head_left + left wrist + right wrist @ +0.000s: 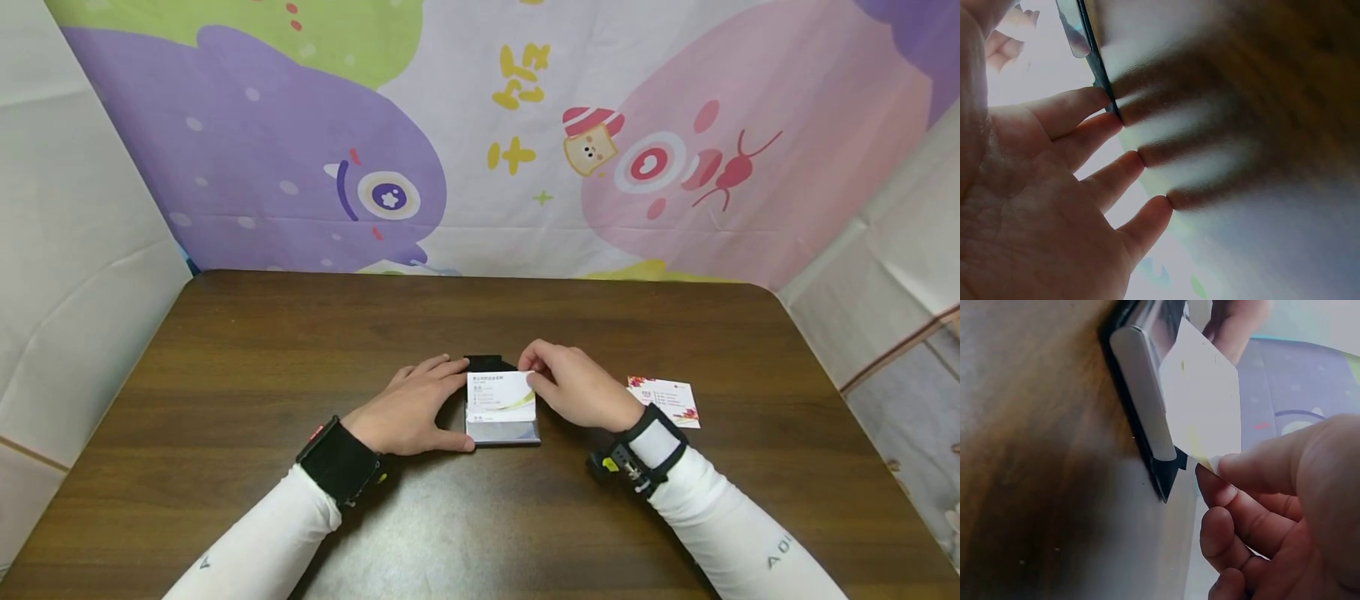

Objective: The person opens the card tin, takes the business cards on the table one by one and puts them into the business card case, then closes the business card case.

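Observation:
A business card (pixel 501 393), white with a yellow-green curve, overlaps a slim card case (pixel 504 433) in the middle of the table. My right hand (pixel 579 387) pinches the card's corner between thumb and forefinger; in the right wrist view the card (pixel 1207 394) slants up from the case (pixel 1141 394), which has a silvery edge and black parts. My left hand (pixel 417 408) is spread along the case's left side, thumb at its near corner and fingertips by its far end. In the left wrist view its fingers (pixel 1110 178) are straight, tips on the table.
A second business card (pixel 671 402) with red and orange corners lies on the brown wooden table (pixel 300 333), right of the case and partly behind my right wrist. A cartoon-print cloth (pixel 480 183) hangs along the table's far edge.

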A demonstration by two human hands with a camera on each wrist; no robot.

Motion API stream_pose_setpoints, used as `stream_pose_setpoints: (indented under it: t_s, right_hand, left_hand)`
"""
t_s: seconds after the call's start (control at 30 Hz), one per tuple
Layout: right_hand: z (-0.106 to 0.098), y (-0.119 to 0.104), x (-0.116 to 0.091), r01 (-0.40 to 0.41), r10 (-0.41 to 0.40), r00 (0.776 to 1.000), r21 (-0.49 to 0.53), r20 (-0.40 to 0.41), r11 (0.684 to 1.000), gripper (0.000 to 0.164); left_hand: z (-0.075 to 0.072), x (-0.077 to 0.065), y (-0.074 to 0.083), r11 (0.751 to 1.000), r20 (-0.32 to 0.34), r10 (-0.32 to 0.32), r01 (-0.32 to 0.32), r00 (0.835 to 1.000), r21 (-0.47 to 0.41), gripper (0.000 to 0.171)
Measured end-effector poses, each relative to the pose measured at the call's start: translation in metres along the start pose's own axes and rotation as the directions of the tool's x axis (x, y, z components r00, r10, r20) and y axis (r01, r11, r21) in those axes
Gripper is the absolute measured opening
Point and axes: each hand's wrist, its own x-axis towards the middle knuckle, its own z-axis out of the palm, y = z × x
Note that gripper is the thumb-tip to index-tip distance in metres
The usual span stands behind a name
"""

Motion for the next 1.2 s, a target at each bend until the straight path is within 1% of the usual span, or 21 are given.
stream_pose_setpoints:
  t_s: [0.43,0.73,1.03,1.2]
  right_hand:
    - [0.008,0.001,-0.007,0.008,-0.008,1.000,-0.028,0.026,1.000,0.006]
    - [0.010,0.001,-0.011,0.049,-0.047,0.998,-0.046,0.032,0.998,0.006]
    - [0.012,-0.001,-0.016,0.067,-0.062,0.996,-0.080,0.064,0.995,0.008]
    - [0.014,0.001,-0.016,0.062,-0.054,0.996,-0.100,0.076,0.993,0.008]
  left_hand:
    - [-0.001,0.000,0.001,1.000,-0.001,0.007,-0.007,1.000,-0.013,0.095]
    - [0.000,0.000,0.000,1.000,-0.005,0.014,-0.014,1.000,0.002,0.095]
    - [-0.001,0.000,-0.001,1.000,-0.004,0.025,-0.025,1.000,-0.005,0.094]
    - [-0.001,0.000,0.000,1.000,-0.006,0.024,-0.024,1.000,-0.010,0.094]
